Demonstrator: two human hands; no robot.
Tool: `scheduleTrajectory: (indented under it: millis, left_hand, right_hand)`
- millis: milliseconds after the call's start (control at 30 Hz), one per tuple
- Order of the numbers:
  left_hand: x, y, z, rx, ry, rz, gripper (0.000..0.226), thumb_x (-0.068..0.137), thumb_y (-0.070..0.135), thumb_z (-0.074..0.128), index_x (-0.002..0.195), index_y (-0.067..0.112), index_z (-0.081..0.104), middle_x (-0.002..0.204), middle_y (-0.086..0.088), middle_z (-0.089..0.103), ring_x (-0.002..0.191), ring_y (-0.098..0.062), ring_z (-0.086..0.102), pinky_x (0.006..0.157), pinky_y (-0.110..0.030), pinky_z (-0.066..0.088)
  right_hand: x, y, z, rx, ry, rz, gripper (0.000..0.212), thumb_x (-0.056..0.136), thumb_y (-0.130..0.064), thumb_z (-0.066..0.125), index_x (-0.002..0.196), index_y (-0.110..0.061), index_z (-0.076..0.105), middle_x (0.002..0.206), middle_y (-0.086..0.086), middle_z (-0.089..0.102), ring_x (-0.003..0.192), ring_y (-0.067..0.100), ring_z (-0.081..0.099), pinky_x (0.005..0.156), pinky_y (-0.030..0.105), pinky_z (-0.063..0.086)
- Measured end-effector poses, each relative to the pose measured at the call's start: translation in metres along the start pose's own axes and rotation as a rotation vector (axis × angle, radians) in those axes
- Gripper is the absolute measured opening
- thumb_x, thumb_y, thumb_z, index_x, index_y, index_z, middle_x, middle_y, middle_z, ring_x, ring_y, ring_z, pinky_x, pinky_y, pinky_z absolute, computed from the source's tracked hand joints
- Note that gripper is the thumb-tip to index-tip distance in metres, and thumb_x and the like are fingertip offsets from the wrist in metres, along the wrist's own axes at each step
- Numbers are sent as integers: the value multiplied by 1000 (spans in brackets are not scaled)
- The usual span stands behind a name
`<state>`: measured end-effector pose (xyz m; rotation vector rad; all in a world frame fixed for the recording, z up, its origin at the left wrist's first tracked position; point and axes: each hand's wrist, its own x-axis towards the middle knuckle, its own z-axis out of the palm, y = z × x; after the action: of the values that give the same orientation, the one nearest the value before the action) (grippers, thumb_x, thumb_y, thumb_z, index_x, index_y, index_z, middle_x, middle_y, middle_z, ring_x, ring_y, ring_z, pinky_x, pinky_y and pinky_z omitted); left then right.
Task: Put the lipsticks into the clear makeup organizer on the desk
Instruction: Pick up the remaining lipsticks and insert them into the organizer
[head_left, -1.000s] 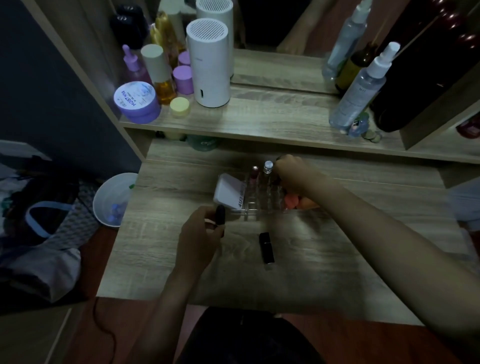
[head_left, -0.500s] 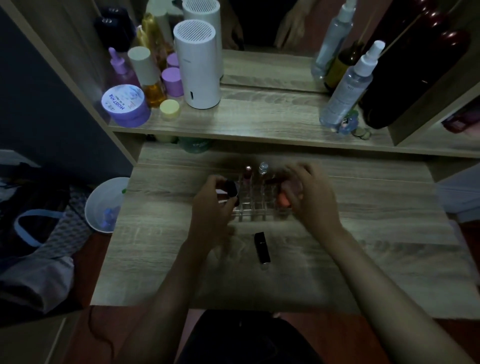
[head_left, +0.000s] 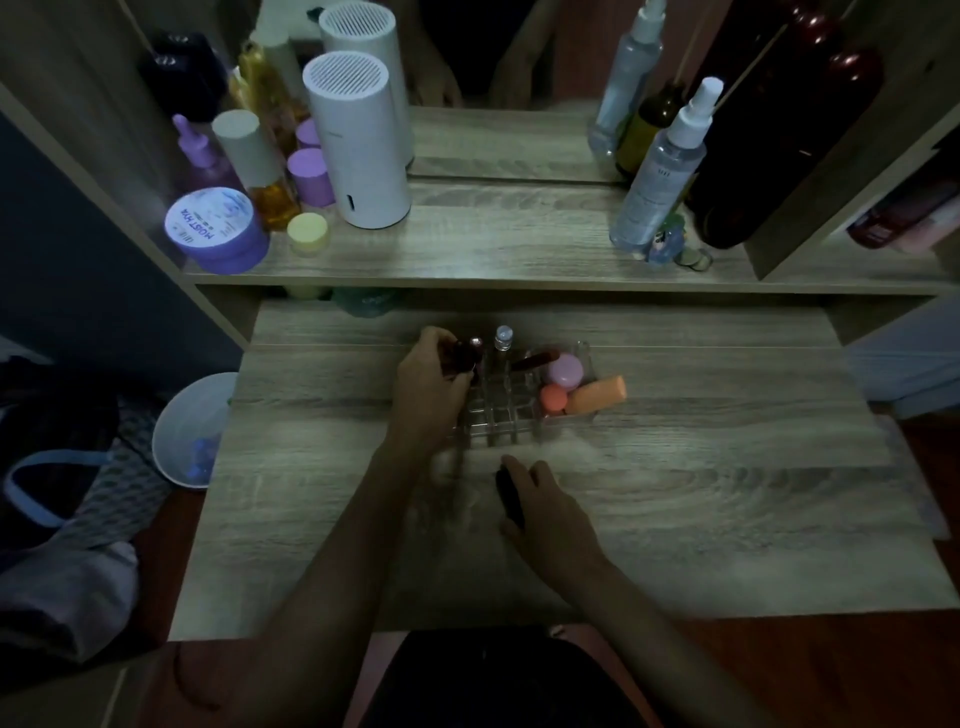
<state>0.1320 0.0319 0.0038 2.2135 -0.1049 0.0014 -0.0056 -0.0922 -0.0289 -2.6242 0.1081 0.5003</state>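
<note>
On the pale wood-grain desk, the right hand lies over a black lipstick tube just in front of the clear plastic makeup organizer, fingers curled against the tube. At the organizer's left end, the left hand clamps a dark lipstick above the rear compartments. A glass-capped tube stands upright behind the organizer's grid; a lilac round pot and orange tube fill its right section.
</note>
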Motion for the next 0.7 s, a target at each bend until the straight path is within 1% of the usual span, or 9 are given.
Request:
scheduleTrajectory:
  millis: [100, 167, 267, 333, 433, 500, 567, 633, 700]
  left_hand:
    - [2, 1, 4, -19, -4, 14, 32, 73, 1, 69, 101, 5, 54, 103, -16, 67, 88, -12, 55, 70, -8, 37]
    - [2, 1, 4, -14, 2, 29, 31, 73, 1, 69, 100, 6, 54, 102, -15, 67, 87, -10, 53, 69, -7, 36]
    - [2, -2, 3, -7, 4, 61, 30, 73, 0, 68, 99, 5, 54, 99, -16, 67, 84, -12, 53, 70, -7, 34]
    - [1, -3, 2, -15, -7, 65, 29, 74, 1, 67, 99, 6, 54, 99, -15, 66, 84, -13, 56, 68, -9, 37]
    - [-1, -4, 2, -16, -24, 65, 28, 74, 3, 67, 99, 8, 54, 98, -14, 67, 87, -22, 63, 74, -26, 50]
    - [-3, -5, 2, -11, -45, 69, 29, 74, 4, 67, 99, 9, 54, 98, -13, 68, 90, -25, 64, 79, -32, 53]
    - [-6, -5, 3, 9, -75, 64, 30, 75, 4, 67, 100, 10, 53, 101, -12, 67, 94, -27, 62, 84, -44, 54]
    - [-9, -5, 3, 19, -84, 62, 30, 75, 5, 67, 101, 11, 53, 101, -11, 67, 96, -28, 62, 86, -51, 52]
    - [-11, -4, 4, 24, -93, 56, 30, 75, 4, 66, 101, 11, 53, 102, -10, 66, 97, -26, 62, 88, -51, 51]
  right_hand:
    - [3, -1, -4, 27, 53, -11, 44, 87, -17, 53, 128, -17, 39, 115, 11, 49, 97, 32, 55, 72, 40, 46]
    - [3, -2, -8, 73, 55, -19, 37, 87, -17, 53, 123, -18, 42, 110, 10, 52, 96, 33, 55, 72, 40, 46]
    - [2, -1, -15, 159, 56, -32, 47, 83, -18, 58, 127, -20, 42, 110, 10, 56, 99, 31, 56, 80, 41, 49]
    - [4, -1, -24, 239, 92, -53, 53, 80, -12, 62, 129, -19, 44, 113, 11, 60, 101, 28, 58, 82, 37, 48]
    - [11, -2, -41, 340, 183, -82, 58, 77, -5, 66, 130, -19, 46, 109, 10, 66, 89, 23, 62, 72, 28, 45]
    - [18, -5, -53, 370, 242, -87, 59, 75, -4, 70, 128, -13, 46, 102, 13, 67, 80, 23, 62, 67, 31, 47]
    - [27, -8, -66, 369, 305, -95, 46, 75, -3, 71, 116, -4, 51, 99, 16, 66, 84, 27, 64, 69, 38, 54]
    - [37, -11, -78, 335, 350, -112, 30, 76, -2, 71, 103, -1, 57, 97, 17, 68, 84, 26, 66, 69, 33, 54]
    - [46, -15, -85, 276, 390, -131, 20, 78, -3, 69, 96, -2, 62, 95, 16, 67, 81, 21, 64, 67, 25, 51]
